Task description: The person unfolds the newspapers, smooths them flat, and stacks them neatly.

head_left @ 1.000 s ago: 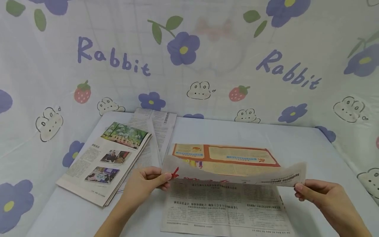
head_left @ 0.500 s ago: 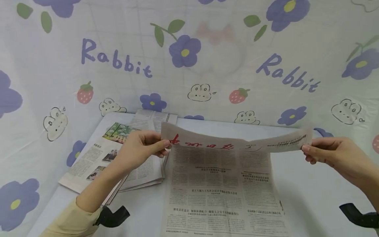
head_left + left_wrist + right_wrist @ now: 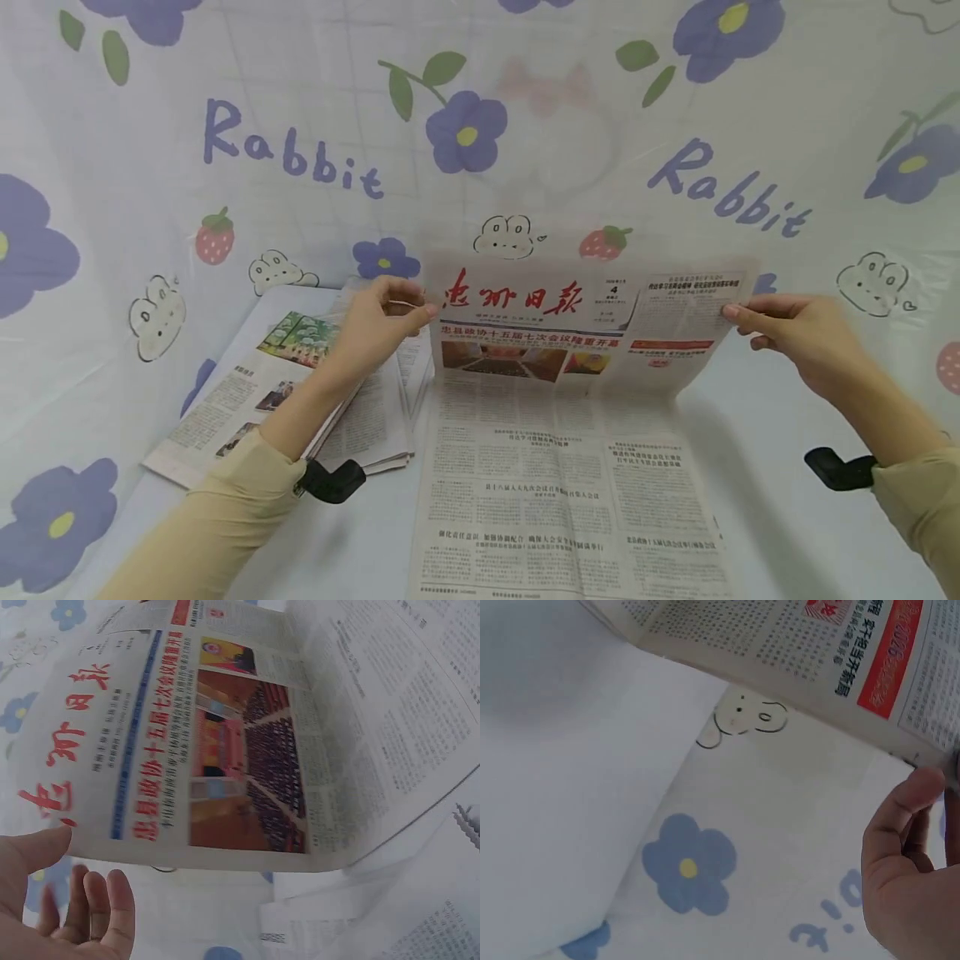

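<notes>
A newspaper lies in front of me, its lower half flat on the white table. Its upper half stands raised, showing a front page with red title characters and a photo of a hall. My left hand pinches the left edge of this raised part near the top; in the left wrist view the thumb overlaps the paper's corner while the other fingers curve loosely below. On the opposite edge my right hand pinches the paper between thumb and fingers. The right wrist view shows those fingers right at the sheet's edge.
To the left, a stack of folded newspapers with colour pictures lies partly behind my left forearm. The white table reaches back to a curtain printed with rabbits and flowers. A black strap piece sticks out from the left wrist.
Both hands have risen and moved away from me, lifting the newspaper's upper half. The curled top strip has opened up into the front page facing me, and the orange-bordered page is out of sight.
</notes>
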Demonstrator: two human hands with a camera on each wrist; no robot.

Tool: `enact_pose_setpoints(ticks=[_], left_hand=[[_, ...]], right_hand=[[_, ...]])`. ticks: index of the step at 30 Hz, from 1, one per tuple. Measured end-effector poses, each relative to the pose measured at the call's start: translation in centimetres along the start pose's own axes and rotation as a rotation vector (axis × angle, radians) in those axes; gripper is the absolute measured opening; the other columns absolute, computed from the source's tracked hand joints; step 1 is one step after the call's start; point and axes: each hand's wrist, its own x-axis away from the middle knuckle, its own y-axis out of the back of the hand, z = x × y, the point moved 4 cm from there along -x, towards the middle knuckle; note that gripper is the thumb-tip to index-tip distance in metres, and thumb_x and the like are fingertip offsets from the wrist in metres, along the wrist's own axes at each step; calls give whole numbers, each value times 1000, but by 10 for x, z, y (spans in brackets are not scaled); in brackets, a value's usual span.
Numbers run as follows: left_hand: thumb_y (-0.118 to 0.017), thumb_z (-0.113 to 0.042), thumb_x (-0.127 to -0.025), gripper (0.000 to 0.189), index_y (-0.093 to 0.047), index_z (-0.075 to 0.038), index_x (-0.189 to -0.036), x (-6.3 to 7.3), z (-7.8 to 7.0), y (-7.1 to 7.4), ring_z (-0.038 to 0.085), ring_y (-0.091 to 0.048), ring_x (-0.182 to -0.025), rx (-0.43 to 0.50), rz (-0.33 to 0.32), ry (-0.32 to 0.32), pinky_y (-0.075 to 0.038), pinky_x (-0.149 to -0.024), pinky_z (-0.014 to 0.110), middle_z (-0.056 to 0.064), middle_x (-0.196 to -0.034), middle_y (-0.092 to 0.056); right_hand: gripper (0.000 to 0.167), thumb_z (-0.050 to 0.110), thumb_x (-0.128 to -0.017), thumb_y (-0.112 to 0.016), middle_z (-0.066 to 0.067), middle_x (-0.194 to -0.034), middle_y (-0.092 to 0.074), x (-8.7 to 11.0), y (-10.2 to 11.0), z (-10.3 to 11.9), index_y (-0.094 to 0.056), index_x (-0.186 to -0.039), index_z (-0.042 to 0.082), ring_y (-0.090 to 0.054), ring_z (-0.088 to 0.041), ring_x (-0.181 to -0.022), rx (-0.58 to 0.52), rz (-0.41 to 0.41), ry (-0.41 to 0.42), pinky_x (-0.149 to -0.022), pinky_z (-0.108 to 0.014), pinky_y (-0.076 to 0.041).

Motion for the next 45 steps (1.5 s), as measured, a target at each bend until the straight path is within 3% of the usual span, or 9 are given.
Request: enact_pose_setpoints(ticks=[3, 6, 10, 14, 18, 24, 33, 40, 45], left_hand=[[-70, -12, -93, 29, -52, 1, -113, -7, 13, -6, 27, -58, -111, -31, 5, -41, -50, -88, 40, 13, -120, -61], [-71, -8, -92, 22, -62, 1, -110, -12, 26, -15, 28, -56, -117, -52, 63, -83, -48, -94, 40, 12, -123, -62], [-71, -12, -92, 25, -71, -9, -117, -15, 48, -29, 26, -51, -123, -81, 174, -37, -45, -97, 44, 4, -128, -61], [-72, -15, -91, 31, -71, -15, -122, -15, 64, -38, 25, -52, -121, -99, 219, 27, -47, -93, 47, -2, -134, -58], [-73, -14, -91, 32, -70, -15, -123, -15, 72, -40, 24, -61, -103, -63, 210, 56, -51, -80, 42, -3, -128, -61], [-71, -10, -91, 30, -71, -19, -120, -16, 75, -42, 25, -65, -88, -36, 198, 64, -48, -68, 37, -4, -116, -66], [-76, -10, -88, 48, -62, -14, -133, -19, 95, -48, 22, -60, -110, -134, 247, 81, -48, -92, 44, 3, -130, -61], [-76, -7, -87, 46, -64, -14, -132, -16, 103, -45, 21, -64, -98, -136, 231, 93, -51, -84, 43, 3, -130, -61], [-74, -5, -88, 45, -65, -15, -131, -17, 107, -45, 19, -67, -91, -58, 233, 116, -53, -73, 40, 3, -131, -61]], right_hand=[[29, 37, -88, -75, 12, -95, -65, -8, -4, -8, -76, -103, 12, -58, -13, -85, -76, -45, -6, -72, -23, -53], [32, 38, -85, -77, 12, -92, -65, -14, -8, -16, -72, -102, 11, -58, -12, -84, -115, -107, -19, -71, -22, -52], [40, 34, -83, -80, 11, -90, -65, -21, -13, -26, -61, -103, 6, -59, -11, -87, -171, -149, -19, -75, -18, -51], [33, 19, -87, -78, 5, -103, -67, -26, -24, -36, -67, -112, 2, -58, -14, -101, -297, -32, 33, -84, -18, -47], [31, 5, -92, -70, 2, -117, -65, -27, -37, -49, -68, -122, -1, -52, -16, -114, -403, 115, 90, -92, -21, -43], [45, -2, -92, -68, -1, -123, -62, -27, -55, -72, -57, -135, -2, -54, -17, -115, -367, 251, 106, -91, -23, -44], [53, 2, -88, -74, -4, -130, -54, -31, -67, -86, -55, -138, 0, -51, -17, -108, -354, 234, 52, -85, -20, -48], [70, -1, -86, -75, -11, -156, -28, -34, -85, -93, -46, -148, 9, -33, -20, -135, -312, 238, 35, -92, -16, -42], [70, 2, -87, -74, -12, -158, -23, -31, -91, -102, -45, -149, 14, -29, -21, -135, -323, 246, -38, -88, -19, -45]])
